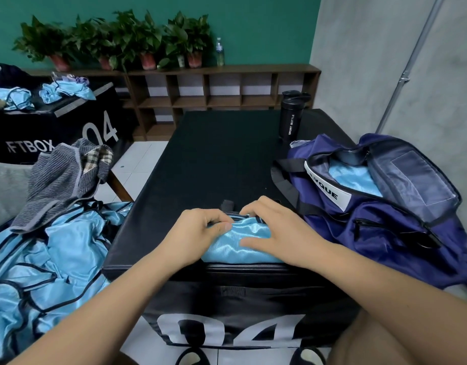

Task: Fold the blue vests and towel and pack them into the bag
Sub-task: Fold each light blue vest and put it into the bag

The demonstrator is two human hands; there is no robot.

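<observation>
Folded vest: a shiny light-blue folded vest lay at the near edge of the box top, between the two hands
Left hand: the left hand pinched the vest's far left edge, fingers curled and thumb on the cloth
Right hand: the right hand gripped the far right edge with curled fingers, thumb stretched across the fabric
Box: the black box under the vest bore a large white "04" on its front face
Bag: the navy duffel bag sat unzipped on the box's right side; its white label read "VOQUE", with any earlier letters hidden
Packed vest: a blue packed vest lay inside the bag's opening
Vest pile: a vest pile of unfolded blue vests with dark trim was heaped left of the box
Towel: a grey striped towel lay crumpled on the pile's far end
Bottle: a black shaker printed "SPORT BOTTLE" stood beyond the bag
Far box: a second box read "FTBOX" and "04", with more blue cloth on top
</observation>
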